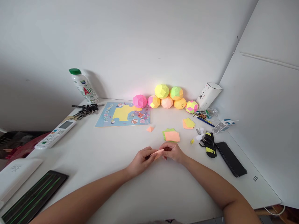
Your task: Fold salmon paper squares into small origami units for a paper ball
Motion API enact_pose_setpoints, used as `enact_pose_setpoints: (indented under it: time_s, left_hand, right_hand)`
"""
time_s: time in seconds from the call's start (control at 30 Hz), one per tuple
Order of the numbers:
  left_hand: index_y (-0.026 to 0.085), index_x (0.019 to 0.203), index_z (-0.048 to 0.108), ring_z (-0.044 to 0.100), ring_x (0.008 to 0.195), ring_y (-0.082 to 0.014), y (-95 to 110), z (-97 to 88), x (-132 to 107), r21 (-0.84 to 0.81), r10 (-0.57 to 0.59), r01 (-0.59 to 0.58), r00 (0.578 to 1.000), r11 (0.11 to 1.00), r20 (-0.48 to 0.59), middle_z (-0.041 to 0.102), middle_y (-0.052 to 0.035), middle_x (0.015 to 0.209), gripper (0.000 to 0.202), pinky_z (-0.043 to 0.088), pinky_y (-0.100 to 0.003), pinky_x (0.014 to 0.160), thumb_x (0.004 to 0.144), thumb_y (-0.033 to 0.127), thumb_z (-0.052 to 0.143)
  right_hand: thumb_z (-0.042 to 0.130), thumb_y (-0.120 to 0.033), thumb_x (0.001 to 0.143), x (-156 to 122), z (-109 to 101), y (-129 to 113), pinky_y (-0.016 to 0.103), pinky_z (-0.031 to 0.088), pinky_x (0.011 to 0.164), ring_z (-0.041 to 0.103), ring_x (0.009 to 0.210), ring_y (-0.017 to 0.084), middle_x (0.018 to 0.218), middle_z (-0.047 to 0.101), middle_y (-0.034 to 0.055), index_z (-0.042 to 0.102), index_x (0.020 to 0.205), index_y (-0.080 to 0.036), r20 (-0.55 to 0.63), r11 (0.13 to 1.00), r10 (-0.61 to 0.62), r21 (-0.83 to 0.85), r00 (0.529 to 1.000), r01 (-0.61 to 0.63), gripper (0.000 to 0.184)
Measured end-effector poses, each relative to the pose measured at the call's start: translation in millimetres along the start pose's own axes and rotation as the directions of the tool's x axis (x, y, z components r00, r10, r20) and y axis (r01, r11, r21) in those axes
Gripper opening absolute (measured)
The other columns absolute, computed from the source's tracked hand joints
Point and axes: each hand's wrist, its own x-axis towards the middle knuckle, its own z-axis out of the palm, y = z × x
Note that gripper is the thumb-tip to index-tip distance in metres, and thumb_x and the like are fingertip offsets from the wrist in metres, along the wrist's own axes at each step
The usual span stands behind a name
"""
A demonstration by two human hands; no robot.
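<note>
L hand [141, 160] and R hand [172, 151], fingers curled nearly closed, both pinch the peach paper [158, 153] btwn them near the note stack [172, 136]; looks mid-fold from here, so next crease prob. needs aligned edges.

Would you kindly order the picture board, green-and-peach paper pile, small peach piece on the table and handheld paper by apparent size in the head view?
1. Picture board
2. Green-and-peach paper pile
3. Handheld paper, judging its visible part
4. Small peach piece

The handheld paper looks nearer the camera, so true sizes are unsure.
</note>
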Motion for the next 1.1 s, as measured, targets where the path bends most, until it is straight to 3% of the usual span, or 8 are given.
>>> enact_pose_setpoints:
  time_s: [0.2,0.37,0.6,0.83,1.1]
  left_hand:
    - [0.024,0.101,0.068,0.044,0.063,-0.0130,-6,4.9,-2,0.050,0.015,-0.015,1.000,0.999,0.001,0.044,-0.0005,0.070,0.027,0.039,-0.022,0.056,0.084,0.034,0.049]
    - [0.023,0.103,0.068,0.043,0.060,-0.0116,-7,7.9,-2,0.082,0.072,-0.071,0.997,0.994,-0.008,0.045,-0.0008,0.070,0.031,0.039,-0.022,0.056,0.088,0.034,0.043]
    - [0.022,0.098,0.069,0.046,0.064,-0.0139,-8,4.0,-1,0.032,0.035,-0.034,0.999,0.999,-0.021,0.045,-0.0004,0.062,0.032,0.041,-0.023,0.059,0.088,0.038,0.043]
    - [0.017,0.066,0.061,0.043,0.062,-0.0130,0,0.3,0,-0.011,0.035,-0.035,0.999,0.999,0.016,0.041,0.0012,0.057,0.037,0.037,-0.022,0.057,0.088,0.040,0.042]
    - [0.017,0.063,0.056,0.039,0.059,-0.0120,-1,1.6,-1,-0.032,0.002,-0.002,1.000,0.999,0.004,0.038,0.0020,0.059,0.036,0.033,-0.023,0.055,0.088,0.039,0.043]
  right_hand:
    - [0.074,-0.030,0.068,0,1,-2,0.024,0.048,0.044,0.056,0.048,0.010,0.067,0.060,-0.0003,0.066,0.078,-0.015,0.000,1.000,-0.019,-0.003,1.000,0.019,0.019]
    - [0.074,-0.029,0.068,-1,2,-4,0.024,0.047,0.044,0.057,0.049,0.010,0.067,0.059,-0.0001,0.067,0.077,-0.015,0.006,1.000,-0.026,0.000,1.000,0.026,0.018]
    - [0.077,-0.030,0.064,-1,4,-8,0.024,0.048,0.045,0.058,0.051,0.010,0.075,0.059,0.0010,0.068,0.080,-0.016,0.025,0.999,-0.005,-0.039,1.000,0.006,0.023]
    - [0.074,-0.030,0.069,-1,4,-6,0.025,0.048,0.045,0.057,0.052,0.010,0.077,0.059,0.0018,0.070,0.079,-0.018,0.038,0.997,-0.062,-0.051,0.997,0.063,0.017]
    - [0.073,-0.027,0.070,-1,3,-4,0.025,0.047,0.044,0.057,0.051,0.010,0.077,0.058,0.0014,0.071,0.079,-0.018,0.033,0.997,-0.070,-0.028,0.997,0.071,0.014]
